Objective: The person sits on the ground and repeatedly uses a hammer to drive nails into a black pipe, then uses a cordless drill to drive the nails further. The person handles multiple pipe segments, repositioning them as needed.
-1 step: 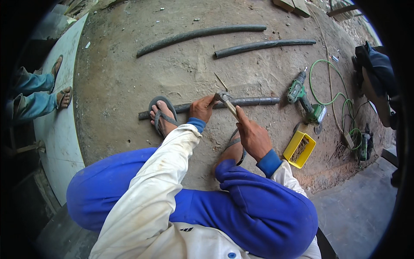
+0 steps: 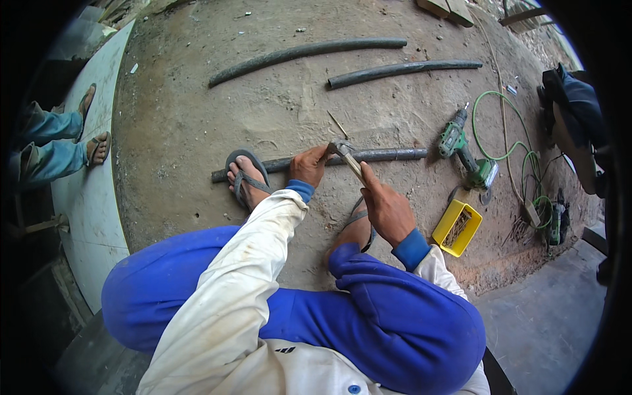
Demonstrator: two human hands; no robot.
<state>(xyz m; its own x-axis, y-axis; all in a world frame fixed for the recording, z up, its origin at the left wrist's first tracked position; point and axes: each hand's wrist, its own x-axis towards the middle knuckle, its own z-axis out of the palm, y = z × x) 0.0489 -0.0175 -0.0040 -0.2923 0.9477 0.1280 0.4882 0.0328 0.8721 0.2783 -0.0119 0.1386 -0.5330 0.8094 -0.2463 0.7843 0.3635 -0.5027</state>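
Note:
A dark pipe (image 2: 398, 155) lies across the dirt ground in front of me, with my left foot in a flip-flop (image 2: 249, 175) on its left part. Over the middle of this pipe is my left hand (image 2: 307, 166), its fingers closed and their tips close to the hammer head. Whatever they may pinch there is hidden. My right hand (image 2: 390, 209) grips the light handle of a hammer (image 2: 353, 163). The hammer's metal head is at the pipe, right beside my left fingertips. A thin stick-like piece (image 2: 338, 124) lies just beyond the pipe.
Two more dark pipes (image 2: 309, 51) (image 2: 405, 71) lie farther off. On the right are a green drill (image 2: 463, 146), a yellow box (image 2: 450, 224) of small brown pieces, a green cord (image 2: 482, 108) and another green tool (image 2: 558, 222). A person's feet (image 2: 97, 149) stand on a pale board at left.

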